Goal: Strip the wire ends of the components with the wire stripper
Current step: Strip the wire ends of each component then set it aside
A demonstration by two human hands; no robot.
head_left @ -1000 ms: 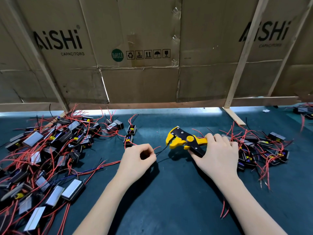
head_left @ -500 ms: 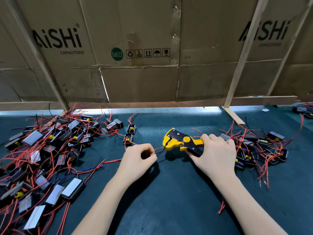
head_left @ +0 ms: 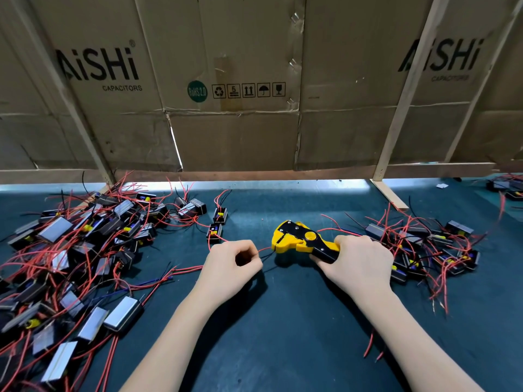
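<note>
Two grips: left hand (head_left: pixel 230 267) pinches wire (head_left: pixel 264 248), right hand (head_left: pixel 358 264) clasps stripper (head_left: pixel 300 238).

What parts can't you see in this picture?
All in the head view:
- Component in the left hand: hidden by curled fingers; only its red wire shows.
- Wire tip inside the wire stripper head: too small.
- Stripper handles: covered by the right hand.
- Left pile of components: cut off by the picture's edge.

Matt yellow-and-black plastic wire stripper (head_left: pixel 304 240), creased brown cardboard panels (head_left: pixel 232 137), pale bare-wood battens (head_left: pixel 402 108), shiny metal-faced components (head_left: pixel 55 227)
</note>
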